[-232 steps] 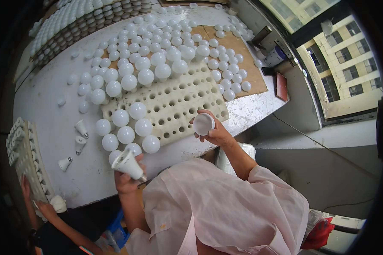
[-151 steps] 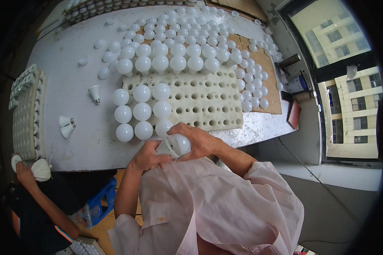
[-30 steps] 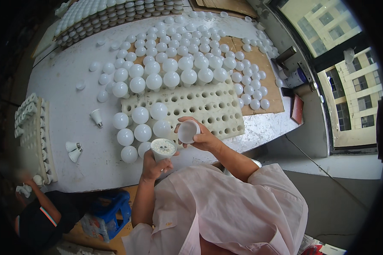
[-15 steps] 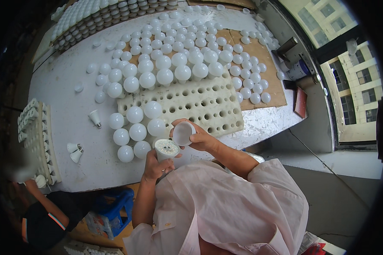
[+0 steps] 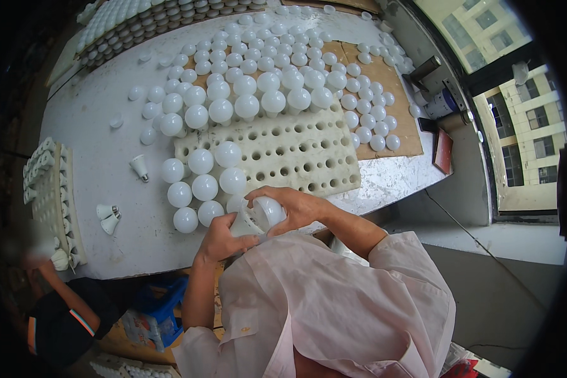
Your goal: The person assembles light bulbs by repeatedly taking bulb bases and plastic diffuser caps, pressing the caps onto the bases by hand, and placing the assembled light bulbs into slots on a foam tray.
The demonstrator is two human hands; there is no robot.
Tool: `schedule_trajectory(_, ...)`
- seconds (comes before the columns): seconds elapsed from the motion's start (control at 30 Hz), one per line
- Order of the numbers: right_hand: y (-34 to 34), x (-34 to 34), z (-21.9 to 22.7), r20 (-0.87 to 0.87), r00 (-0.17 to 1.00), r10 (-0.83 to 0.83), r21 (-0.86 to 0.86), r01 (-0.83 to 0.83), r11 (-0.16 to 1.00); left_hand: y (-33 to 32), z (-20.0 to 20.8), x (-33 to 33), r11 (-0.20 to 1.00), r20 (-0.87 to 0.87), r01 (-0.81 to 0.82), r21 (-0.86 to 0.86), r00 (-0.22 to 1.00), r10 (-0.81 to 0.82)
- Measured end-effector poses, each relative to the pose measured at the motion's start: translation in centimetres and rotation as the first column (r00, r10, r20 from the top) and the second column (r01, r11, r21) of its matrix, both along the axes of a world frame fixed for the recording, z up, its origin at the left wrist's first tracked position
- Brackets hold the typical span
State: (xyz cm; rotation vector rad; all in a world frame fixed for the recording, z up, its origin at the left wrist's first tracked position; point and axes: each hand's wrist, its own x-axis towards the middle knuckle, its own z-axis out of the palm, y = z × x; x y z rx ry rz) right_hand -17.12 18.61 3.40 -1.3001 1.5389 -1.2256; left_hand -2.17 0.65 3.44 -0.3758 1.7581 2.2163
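My left hand (image 5: 222, 239) is closed around a white bulb base (image 5: 248, 225), tilted with its open end toward the right. In my right hand (image 5: 301, 206) a white dome bulb cover (image 5: 270, 210) is gripped by the fingers, its rim turned to the base. The two rims are very close; whether they touch I cannot tell. Just beyond my hands lies a pale foam tray (image 5: 277, 153) with rows of holes. Bulbs with white domes (image 5: 205, 187) stand at its left end, and more bulbs (image 5: 247, 106) line its far side.
Many loose dome covers (image 5: 378, 113) cover the cardboard (image 5: 402, 146) and table behind the tray. Bulb bases without domes (image 5: 139, 167) lie on the left. Another foam rack (image 5: 69, 208) stands at the left edge, near a co-worker's arm (image 5: 66, 296). A blue stool (image 5: 160, 309) is below.
My right hand has turned the dome cover over and brought it against or close to the bulb base. My left hand has tilted the base toward the cover.
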Motion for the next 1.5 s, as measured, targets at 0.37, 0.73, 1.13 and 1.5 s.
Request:
schedule_trajectory(0.37,-0.9,1.4,0.5,-0.211,0.960,0.186,0.218,-0.139,0.966,-0.6,-0.5,0.4,0.958,0.076,0.152,-0.242,0.988,-0.137)
schedule_trajectory(0.73,-0.8,2.5,-0.4,-0.303,0.951,0.059,0.016,-0.057,0.998,0.5,-0.4,0.0,0.892,-0.036,0.097,-0.441,0.991,-0.126)
schedule_trajectory(1.13,-0.8,3.4,-1.7,-0.228,0.960,-0.162,-0.516,0.022,0.856,2.3,2.3,-1.1,0.909,-0.044,0.104,-0.403,0.990,-0.133)
schedule_trajectory(1.5,-1.1,1.1,-2.6,0.155,0.954,-0.257,-0.145,0.279,0.949,3.1,-3.5,-3.4,0.799,0.278,-0.182,0.573,0.960,0.019)
